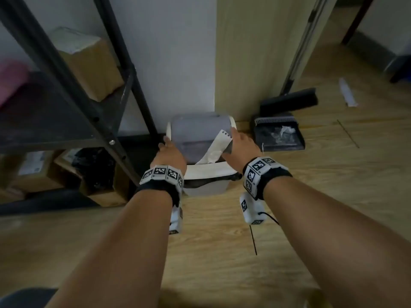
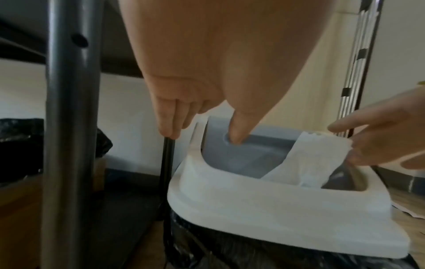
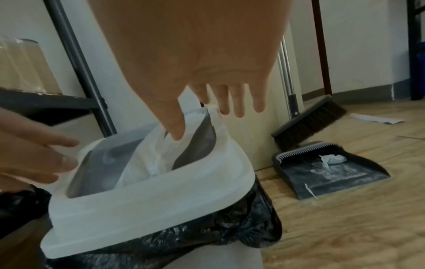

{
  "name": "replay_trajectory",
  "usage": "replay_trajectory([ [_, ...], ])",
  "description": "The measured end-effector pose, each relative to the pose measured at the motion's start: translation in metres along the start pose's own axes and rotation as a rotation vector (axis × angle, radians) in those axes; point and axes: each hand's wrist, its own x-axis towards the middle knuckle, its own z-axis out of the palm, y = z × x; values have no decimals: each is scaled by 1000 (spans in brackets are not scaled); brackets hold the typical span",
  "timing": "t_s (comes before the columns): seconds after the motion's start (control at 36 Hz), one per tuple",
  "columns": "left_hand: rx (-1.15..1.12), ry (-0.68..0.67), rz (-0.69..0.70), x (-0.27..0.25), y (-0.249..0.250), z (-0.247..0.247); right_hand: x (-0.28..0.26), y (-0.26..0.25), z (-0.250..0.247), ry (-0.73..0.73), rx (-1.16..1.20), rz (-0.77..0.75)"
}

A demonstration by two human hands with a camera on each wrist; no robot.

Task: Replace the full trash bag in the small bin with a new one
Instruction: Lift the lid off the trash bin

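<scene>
Left hand (image 1: pixel 170 150) fingers straight, touching bin lid (image 2: pixel 264 205); right hand (image 1: pixel 241 144) seemingly pinching tissue (image 3: pixel 149 160) there. Black bag (image 3: pixel 241 234): soft, slippery; gather its rim.

Looks like an office back room or storage corner, not a home kitchen or lab. Evidence: black metal shelving rack (image 1: pixel 66 90) on the left with taped cardboard boxes (image 1: pixel 89 67) on its shelf and more boxes underneath on the floor. Wood-look laminate floor (image 1: pixel 222 252), plain white wall (image 1: pixel 173 52), grey skirting far right. Broom (image 3: pixel 308 120) leaning by a pale door panel, dustpan (image 3: pixel 328 171) beside it holding paper scraps. Small lidded bin (image 1: pixel 206 187) against the wall.
</scene>
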Motion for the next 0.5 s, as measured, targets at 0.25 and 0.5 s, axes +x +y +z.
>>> replay_trajectory([
  [0.25,-30,38,-78,18,2,12,16,0,6,-66,150,178],
  [0.5,-116,60,-121,13,-6,10,18,7,11,-95,230,262],
])
